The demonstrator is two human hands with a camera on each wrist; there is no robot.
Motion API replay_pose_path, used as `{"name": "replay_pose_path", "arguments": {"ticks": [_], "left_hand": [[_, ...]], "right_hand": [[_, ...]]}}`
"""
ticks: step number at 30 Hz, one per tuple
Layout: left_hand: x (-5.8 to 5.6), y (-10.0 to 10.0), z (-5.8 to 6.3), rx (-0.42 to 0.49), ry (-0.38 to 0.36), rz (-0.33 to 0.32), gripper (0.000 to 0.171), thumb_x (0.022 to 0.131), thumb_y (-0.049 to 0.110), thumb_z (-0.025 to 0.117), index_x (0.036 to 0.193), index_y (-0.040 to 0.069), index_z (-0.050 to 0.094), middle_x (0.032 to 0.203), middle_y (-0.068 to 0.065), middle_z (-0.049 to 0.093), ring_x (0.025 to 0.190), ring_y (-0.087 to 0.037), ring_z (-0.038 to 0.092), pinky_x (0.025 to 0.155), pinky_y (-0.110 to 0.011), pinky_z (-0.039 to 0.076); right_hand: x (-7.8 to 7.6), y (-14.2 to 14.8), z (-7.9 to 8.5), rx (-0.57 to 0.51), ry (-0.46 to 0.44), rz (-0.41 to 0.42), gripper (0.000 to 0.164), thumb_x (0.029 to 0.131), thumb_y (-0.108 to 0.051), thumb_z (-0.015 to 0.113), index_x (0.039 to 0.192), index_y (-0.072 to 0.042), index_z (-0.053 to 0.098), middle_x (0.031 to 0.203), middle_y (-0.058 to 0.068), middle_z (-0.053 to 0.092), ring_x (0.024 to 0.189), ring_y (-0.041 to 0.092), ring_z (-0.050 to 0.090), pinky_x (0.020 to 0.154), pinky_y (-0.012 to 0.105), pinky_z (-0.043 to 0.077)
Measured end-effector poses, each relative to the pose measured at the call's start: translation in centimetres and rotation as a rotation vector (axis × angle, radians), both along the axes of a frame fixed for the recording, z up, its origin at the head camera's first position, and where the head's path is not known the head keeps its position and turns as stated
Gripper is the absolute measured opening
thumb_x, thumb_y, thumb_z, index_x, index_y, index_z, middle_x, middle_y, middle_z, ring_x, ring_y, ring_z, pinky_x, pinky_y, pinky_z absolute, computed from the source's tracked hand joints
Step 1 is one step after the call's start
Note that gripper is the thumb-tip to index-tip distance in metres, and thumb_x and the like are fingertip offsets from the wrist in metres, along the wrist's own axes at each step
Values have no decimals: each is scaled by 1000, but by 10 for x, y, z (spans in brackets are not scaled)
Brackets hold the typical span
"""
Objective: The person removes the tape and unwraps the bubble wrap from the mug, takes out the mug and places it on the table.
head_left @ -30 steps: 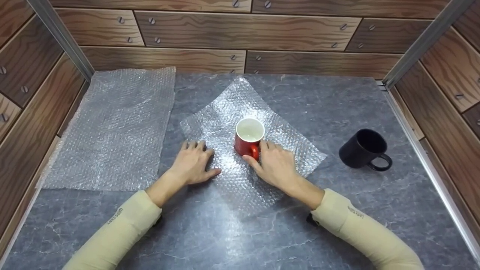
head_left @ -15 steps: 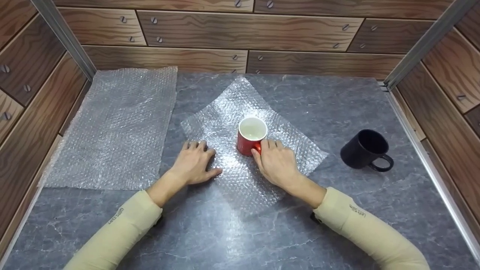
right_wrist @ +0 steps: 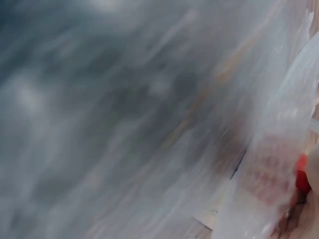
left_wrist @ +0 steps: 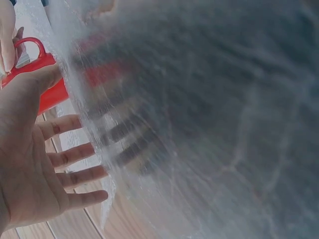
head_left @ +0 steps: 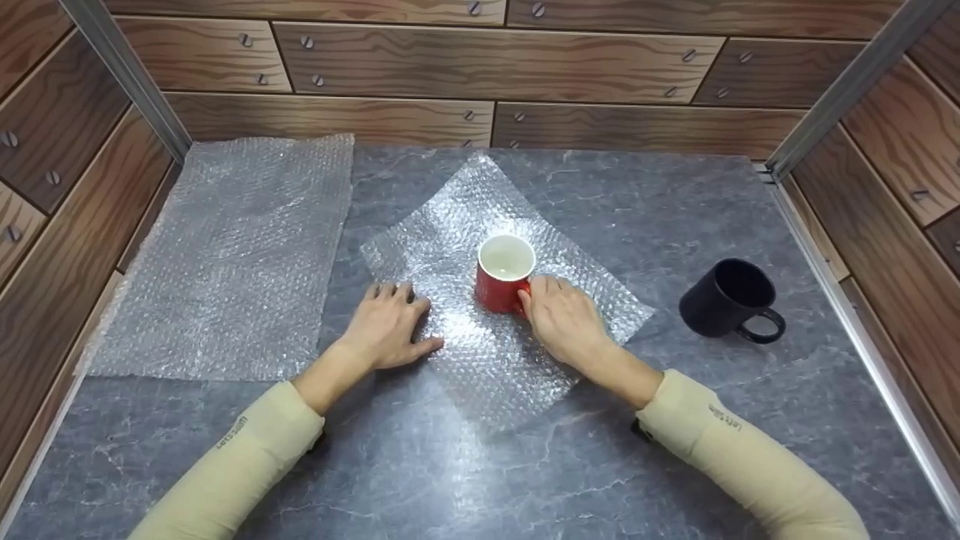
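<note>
A red mug (head_left: 498,295) with a white inside stands upright on a sheet of bubble wrap (head_left: 465,217), laid cornerwise on the table. My right hand (head_left: 568,319) grips the mug's handle, which its fingers mostly cover. My left hand (head_left: 384,328) lies on the left edge of the same sheet, fingers extended and thumb spread towards the mug. The left wrist view shows that left hand (left_wrist: 30,164) with straight fingers in front of the red mug (left_wrist: 54,97). Blur fills most of the right wrist view, where only a sliver of the red mug (right_wrist: 302,181) shows.
A second, larger bubble wrap sheet (head_left: 232,255) lies flat at the left. To the right a black mug (head_left: 709,304) stands on the grey marbled table (head_left: 480,495). Wood-patterned walls (head_left: 487,64) with metal corner posts enclose the table.
The red mug has shifted slightly right, its handle turning rightwards. My right hand has moved right, its thumb closing in at the handle. The left hand has stayed put.
</note>
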State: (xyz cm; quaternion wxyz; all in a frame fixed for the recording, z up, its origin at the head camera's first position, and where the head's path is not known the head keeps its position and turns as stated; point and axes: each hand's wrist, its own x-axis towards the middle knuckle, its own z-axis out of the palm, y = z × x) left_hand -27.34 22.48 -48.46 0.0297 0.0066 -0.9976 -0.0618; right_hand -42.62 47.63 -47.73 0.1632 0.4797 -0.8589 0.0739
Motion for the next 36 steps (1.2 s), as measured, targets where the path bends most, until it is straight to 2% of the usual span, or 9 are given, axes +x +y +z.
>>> {"name": "replay_pose_path", "arguments": {"ticks": [4,10,18,23,26,31,36], "left_hand": [[0,-1,1,0,4,-1,69,91,64,69,130,7,67,127,-26,65,122,-48,61,111,-65,47],[0,-2,1,-13,-5,-8,68,92,61,69,132,7,66,133,-27,63,127,-48,59,114,-66,46],[1,-4,1,-16,-33,-10,68,92,59,69,135,7,65,139,-26,61,131,-47,58,116,-66,45],[1,-7,1,-17,-35,-13,68,93,60,67,136,7,64,141,-27,61,132,-47,57,117,-66,44],[1,-10,0,-24,-24,-8,70,93,65,65,134,7,64,138,-26,62,130,-47,59,115,-65,46],[1,-16,-2,-45,-11,3,78,91,73,64,132,7,64,130,-25,63,124,-46,61,110,-62,51],[0,-21,-1,-57,-15,5,80,89,72,68,134,6,63,131,-24,63,124,-45,61,107,-62,52]], "right_hand": [[-7,3,0,-8,7,27,26,111,-22,50,93,-3,51,72,10,56,61,25,52,50,37,48],[-12,8,-1,-55,50,80,25,111,-21,51,91,-5,48,71,7,51,60,21,46,50,35,44],[-14,16,1,-62,30,116,25,110,-21,52,91,-7,46,73,3,46,63,16,38,53,29,39],[-18,23,2,-84,109,149,26,109,-21,54,89,-7,46,71,2,44,61,14,34,51,26,34],[-22,29,0,-106,179,175,32,112,-26,48,86,-6,46,69,2,42,59,13,31,48,25,30],[-26,37,0,-142,259,192,47,116,-36,27,84,-6,45,67,3,41,57,13,27,46,25,27],[-29,46,0,-157,329,180,51,116,-37,24,82,-6,45,65,3,41,55,13,27,46,25,27]]}}
